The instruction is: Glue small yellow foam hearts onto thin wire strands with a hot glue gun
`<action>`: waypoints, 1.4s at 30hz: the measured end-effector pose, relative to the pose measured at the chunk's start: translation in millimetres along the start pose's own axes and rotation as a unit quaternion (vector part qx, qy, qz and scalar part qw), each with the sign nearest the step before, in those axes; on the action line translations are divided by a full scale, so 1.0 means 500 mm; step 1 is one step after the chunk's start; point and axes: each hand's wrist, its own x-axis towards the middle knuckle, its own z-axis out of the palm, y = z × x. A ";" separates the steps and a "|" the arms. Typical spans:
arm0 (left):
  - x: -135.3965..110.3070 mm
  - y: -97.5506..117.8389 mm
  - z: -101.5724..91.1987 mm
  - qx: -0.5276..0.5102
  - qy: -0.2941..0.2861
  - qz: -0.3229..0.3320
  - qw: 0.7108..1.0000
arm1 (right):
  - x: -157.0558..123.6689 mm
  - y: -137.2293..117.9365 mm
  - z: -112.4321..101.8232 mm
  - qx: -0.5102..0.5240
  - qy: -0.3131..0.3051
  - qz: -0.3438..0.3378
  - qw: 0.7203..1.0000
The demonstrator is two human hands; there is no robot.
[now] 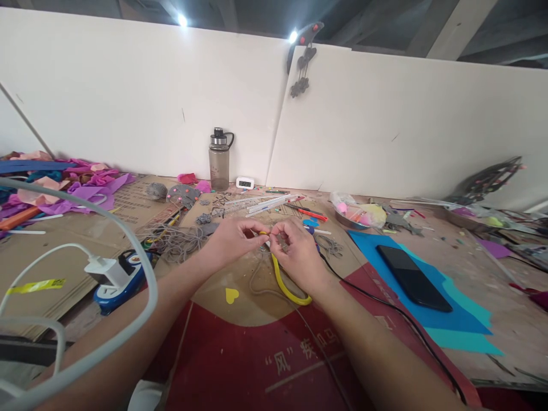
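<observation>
My left hand (234, 238) and my right hand (296, 251) meet over the cardboard, both closed in a pinch, fingertips almost touching. A small yellow piece (262, 233) shows at the left fingertips; its full shape is hidden. What my right fingertips hold is too small to make out. Under my right hand lie scissors with a yellow handle (280, 279), partly covered by the hand. A grey cord (257, 290) curves over the board below my hands. To the left, a yellow heart cut-out (232, 295) lies flat on the cardboard.
Tangled grey cord (175, 242) and a blue power strip (120, 288) with a white charger lie left. A phone (413, 278) rests on blue sheets (368, 245) at right. Behind stand a bottle (220, 165) and a small clock (245, 182). A white cable (149, 285) loops across the left foreground.
</observation>
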 end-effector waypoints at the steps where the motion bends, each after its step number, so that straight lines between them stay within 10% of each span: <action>1: 0.000 -0.001 0.000 0.024 0.009 0.015 1.000 | -0.001 0.001 0.001 -0.009 -0.003 -0.011 1.000; 35: 0.007 -0.013 0.011 -0.250 -0.017 -0.116 0.961 | 0.003 0.003 -0.001 0.111 -0.001 0.119 0.987; 42: 0.018 -0.029 0.008 -0.269 0.034 -0.136 0.953 | 0.019 0.107 -0.061 -0.137 -0.001 0.159 0.978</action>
